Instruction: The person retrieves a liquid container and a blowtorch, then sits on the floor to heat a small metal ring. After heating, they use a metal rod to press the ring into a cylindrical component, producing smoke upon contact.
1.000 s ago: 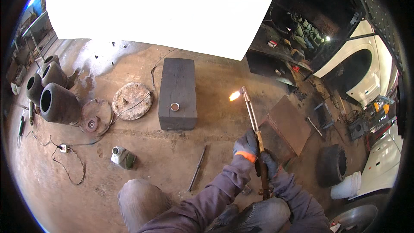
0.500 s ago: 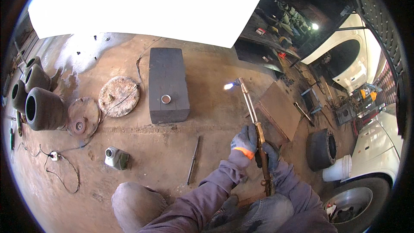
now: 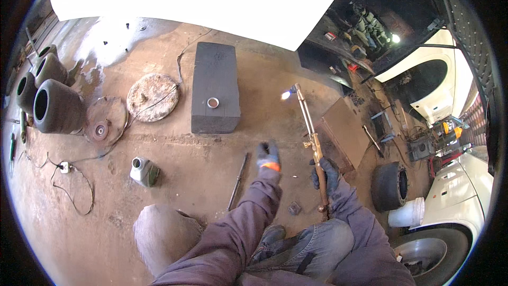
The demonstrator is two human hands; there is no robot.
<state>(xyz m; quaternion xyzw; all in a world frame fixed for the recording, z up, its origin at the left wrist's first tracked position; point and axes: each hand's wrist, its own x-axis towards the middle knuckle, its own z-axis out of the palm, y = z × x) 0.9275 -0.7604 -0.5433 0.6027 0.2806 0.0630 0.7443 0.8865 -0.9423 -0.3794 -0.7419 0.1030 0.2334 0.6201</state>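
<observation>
My right hand (image 3: 327, 173), in a dark work glove, is wrapped round the handle of a long brass gas torch (image 3: 308, 122). The torch slants up and away from my lap, and a small bright flame (image 3: 286, 95) burns at its bent tip. Apart from the torch, my left hand (image 3: 268, 158), gloved with an orange cuff, hovers over the floor with its fingers loosely apart and somewhat blurred. Just left of it lies a thin metal rod (image 3: 237, 181). Beyond stands a dark grey block (image 3: 216, 82) with a small round metal ring (image 3: 212, 103) on it.
To the left are a metallic container (image 3: 144, 171), two round discs, a rusty one (image 3: 153, 98) and a brown one (image 3: 106, 121), several dark hollow cylinders (image 3: 58, 107) and a cable (image 3: 91, 184). A brown box (image 3: 345, 132), a black tyre-like ring (image 3: 390, 186) and a white bucket (image 3: 406, 213) stand right.
My left hand has let go of the torch and moved left and away from me. My right hand still holds the torch, and the view has shifted slightly.
</observation>
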